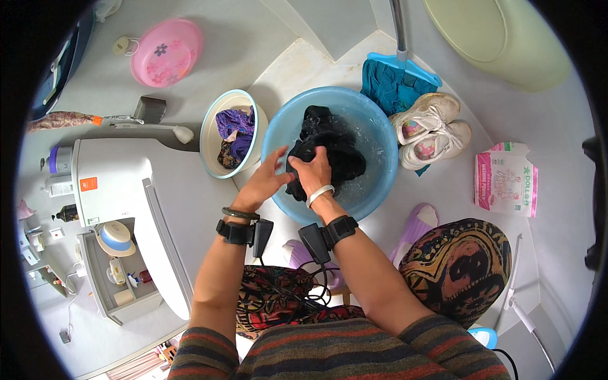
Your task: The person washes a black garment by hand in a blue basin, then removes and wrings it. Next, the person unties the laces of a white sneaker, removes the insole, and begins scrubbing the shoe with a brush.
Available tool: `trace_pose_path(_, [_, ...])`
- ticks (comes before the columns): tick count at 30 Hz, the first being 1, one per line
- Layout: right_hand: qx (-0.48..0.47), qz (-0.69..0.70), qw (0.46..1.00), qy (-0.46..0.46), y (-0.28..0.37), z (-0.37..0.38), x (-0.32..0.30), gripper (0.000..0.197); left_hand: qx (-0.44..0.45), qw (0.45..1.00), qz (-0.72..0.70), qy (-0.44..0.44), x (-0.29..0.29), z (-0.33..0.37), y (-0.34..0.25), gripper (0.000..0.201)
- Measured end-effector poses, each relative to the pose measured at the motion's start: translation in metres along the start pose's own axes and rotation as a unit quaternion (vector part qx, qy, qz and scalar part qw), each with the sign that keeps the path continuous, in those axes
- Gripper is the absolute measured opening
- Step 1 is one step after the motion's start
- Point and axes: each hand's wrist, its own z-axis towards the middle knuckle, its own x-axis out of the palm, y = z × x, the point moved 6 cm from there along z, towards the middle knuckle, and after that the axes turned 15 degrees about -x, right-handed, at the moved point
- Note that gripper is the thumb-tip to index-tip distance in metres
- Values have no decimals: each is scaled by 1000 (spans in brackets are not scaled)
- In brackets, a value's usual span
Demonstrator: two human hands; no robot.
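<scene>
Wet black cloth lies bunched in a round blue basin, with sudsy water around it. My right hand grips a fold of the cloth at the near left of the basin, its fingers curled and partly hidden. Just left of it is my left hand, over the basin's rim, with fingers spread and nothing visible between them. Its fingertips are close to the cloth; whether they touch it I cannot tell. Each wrist wears a black strap with a small box and a bracelet or bangle.
A cream bucket with purple and patterned clothes stands left of the basin. To the right are white shoes, a teal mop and a white-pink carton. The white toilet is at left. A pink basin hangs at upper left.
</scene>
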Motion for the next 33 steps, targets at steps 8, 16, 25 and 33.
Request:
trace_pose_path(8, [110, 193, 948, 228, -28, -12, 35, 49, -71, 937, -339, 33, 27, 8, 42, 65])
trace_pose_path(16, [-29, -229, 971, -61, -74, 10, -47, 46, -48, 902, -427, -38, 13, 3, 43, 37])
trace_pose_path(25, [210, 115, 971, 26, -90, 5, -23, 28, 28, 875, -479, -59, -57, -86, 15, 43])
trace_pose_path(33, [146, 281, 915, 249, -8, -25, 17, 40, 69, 911, -404, -43, -67, -116, 2, 44])
